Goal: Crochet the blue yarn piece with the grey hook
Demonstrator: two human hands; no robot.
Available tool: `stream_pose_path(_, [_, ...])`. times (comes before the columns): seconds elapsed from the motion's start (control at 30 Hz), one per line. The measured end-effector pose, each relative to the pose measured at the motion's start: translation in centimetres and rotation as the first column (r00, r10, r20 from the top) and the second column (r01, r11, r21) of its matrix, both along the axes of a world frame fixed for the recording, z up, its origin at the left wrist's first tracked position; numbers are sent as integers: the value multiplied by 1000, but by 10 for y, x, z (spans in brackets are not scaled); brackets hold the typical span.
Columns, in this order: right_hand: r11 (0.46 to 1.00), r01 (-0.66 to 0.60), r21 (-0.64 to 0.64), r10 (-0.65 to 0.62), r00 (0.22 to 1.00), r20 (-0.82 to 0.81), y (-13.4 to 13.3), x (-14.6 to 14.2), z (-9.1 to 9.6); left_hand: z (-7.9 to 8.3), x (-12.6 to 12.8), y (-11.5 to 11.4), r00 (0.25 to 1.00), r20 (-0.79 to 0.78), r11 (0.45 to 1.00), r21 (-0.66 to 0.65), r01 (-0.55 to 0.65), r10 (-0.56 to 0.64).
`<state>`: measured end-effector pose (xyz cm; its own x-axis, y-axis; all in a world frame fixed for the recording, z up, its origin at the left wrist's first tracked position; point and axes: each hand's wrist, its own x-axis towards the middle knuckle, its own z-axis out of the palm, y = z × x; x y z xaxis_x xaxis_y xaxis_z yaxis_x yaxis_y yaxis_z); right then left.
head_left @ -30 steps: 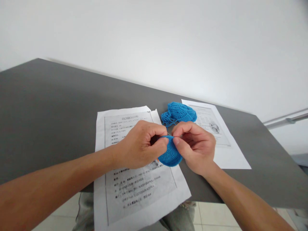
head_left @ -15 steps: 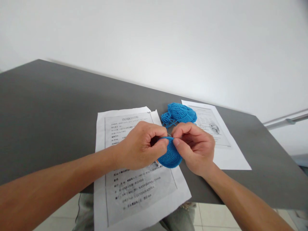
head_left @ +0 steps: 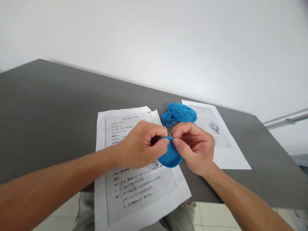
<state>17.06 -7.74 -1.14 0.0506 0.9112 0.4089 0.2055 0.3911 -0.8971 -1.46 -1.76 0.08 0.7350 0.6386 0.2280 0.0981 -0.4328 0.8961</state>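
A round blue crochet piece (head_left: 170,156) with spiral rows hangs between my two hands, above the edge of a printed sheet. My left hand (head_left: 144,146) pinches its upper left rim between thumb and forefinger. On the other side, my right hand (head_left: 196,146) is closed with thumb and forefinger at the upper right rim. A thin pale strand or hook shaft shows between the fingertips; which one it is I cannot tell. Behind the hands lies a loose skein of blue yarn (head_left: 181,113).
The printed sheet (head_left: 144,199) lies under my left hand and hangs over the front edge of the grey table (head_left: 60,112). Another printed page (head_left: 231,158) is at the right, beside the yarn. A white wall (head_left: 154,48) rises behind, with a metal rail (head_left: 292,121) at right.
Almost nothing differs. Both hands keep their pinch on the blue crochet piece, with only a very slight shift at the fingertips.
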Motion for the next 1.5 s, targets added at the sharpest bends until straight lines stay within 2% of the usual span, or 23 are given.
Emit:
stream_pose_path(0.57, [999,0,-45,2,999,44,-2,1,0,-1,2,-1,1000,13,999,32,2,-2])
stream_pose_path(1.1, [999,-36,-21,37,999,18,-1,2,-3,0,3,0,1000,-17,1000,4,22,-22])
stream_pose_path(1.5, [998,-13,-59,15,999,44,-1,0,-1,-1,1,0,999,-18,1000,8,29,-29])
